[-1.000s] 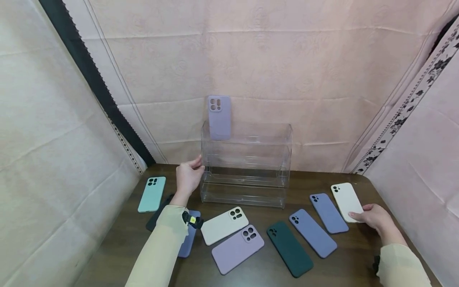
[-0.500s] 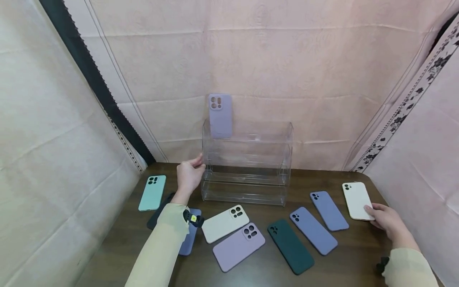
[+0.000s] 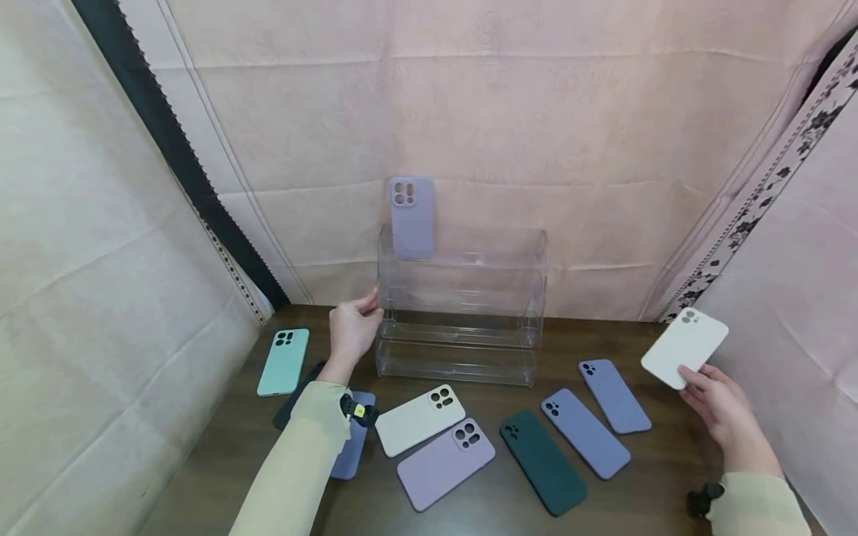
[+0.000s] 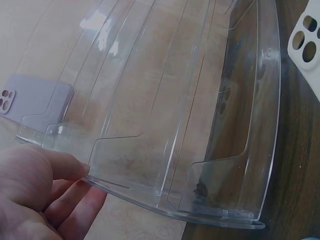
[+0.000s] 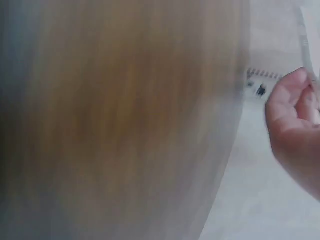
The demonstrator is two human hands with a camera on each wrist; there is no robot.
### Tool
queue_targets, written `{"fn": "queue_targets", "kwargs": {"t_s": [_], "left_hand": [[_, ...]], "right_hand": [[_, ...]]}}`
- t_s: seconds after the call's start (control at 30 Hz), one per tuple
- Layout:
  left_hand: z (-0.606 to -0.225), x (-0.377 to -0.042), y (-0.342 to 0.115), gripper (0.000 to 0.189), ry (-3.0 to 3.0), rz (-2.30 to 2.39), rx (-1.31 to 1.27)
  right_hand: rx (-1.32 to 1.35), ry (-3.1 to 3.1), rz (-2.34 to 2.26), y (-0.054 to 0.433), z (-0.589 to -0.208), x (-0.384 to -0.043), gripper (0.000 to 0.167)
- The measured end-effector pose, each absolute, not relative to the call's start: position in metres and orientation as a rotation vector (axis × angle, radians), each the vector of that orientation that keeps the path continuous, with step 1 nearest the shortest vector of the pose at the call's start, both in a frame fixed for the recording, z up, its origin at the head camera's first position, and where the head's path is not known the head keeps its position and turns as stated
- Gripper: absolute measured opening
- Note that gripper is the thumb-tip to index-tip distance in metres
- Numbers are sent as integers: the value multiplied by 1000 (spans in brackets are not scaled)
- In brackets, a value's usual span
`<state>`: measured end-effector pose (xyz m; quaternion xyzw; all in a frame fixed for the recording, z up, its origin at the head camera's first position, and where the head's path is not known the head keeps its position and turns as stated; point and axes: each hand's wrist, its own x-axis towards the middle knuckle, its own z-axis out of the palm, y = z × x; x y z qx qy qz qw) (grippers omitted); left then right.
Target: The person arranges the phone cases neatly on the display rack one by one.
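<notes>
My left hand (image 3: 353,331) pinches the left side edge of a clear tiered display rack (image 3: 462,301), thumb and fingers on its rim in the left wrist view. A lilac phone case (image 3: 412,219) stands upright at the left of the rack's top tier. At the far right, my right hand (image 3: 720,406) holds a white phone case (image 3: 685,348) by its lower corner, tilted and raised above the table. Only part of that hand shows at the edge of the blurred right wrist view.
Several phone cases lie on the wooden table (image 3: 482,521): mint (image 3: 284,362), white (image 3: 418,422), lilac (image 3: 445,465), dark green (image 3: 543,463) and two blue (image 3: 585,433) ones at right. A dark and a blue case are partly under the left forearm. Pale cloth (image 3: 603,149) walls the table.
My right hand has slid the white phone case to the right and lifted it off the table, its camera end now turned up and right. The left hand stays on the rack.
</notes>
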<state>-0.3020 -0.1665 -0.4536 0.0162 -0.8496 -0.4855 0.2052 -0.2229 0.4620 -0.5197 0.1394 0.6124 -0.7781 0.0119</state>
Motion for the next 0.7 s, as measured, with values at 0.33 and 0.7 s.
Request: {"fn": "queue_targets", "kwargs": {"t_s": [0.33, 0.7], "left_hand": [[-454, -302, -167, 38, -2360, -1344, 58], [-452, -299, -165, 38, -2358, -1379, 48]], "right_hand": [[-197, 1621, -2823, 387, -491, -244, 34], [-469, 1622, -2800, 320, -452, -259, 26]]}}
